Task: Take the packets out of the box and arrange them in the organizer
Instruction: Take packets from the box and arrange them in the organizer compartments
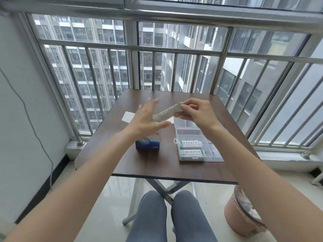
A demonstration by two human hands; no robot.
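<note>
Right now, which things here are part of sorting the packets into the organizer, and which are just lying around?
Part of the job:
packet pinched in the right hand
open left hand
blue box
clear organizer, two packets already in it

Lying about:
white paper slip on the table
bin on the floor

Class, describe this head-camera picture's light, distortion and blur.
Head view: soft daylight from the window, weak shadows; wide-angle lens bends the railing and stretches the forearms; left hand slightly motion-blurred; print on the packet in the right hand is unreadable.
</note>
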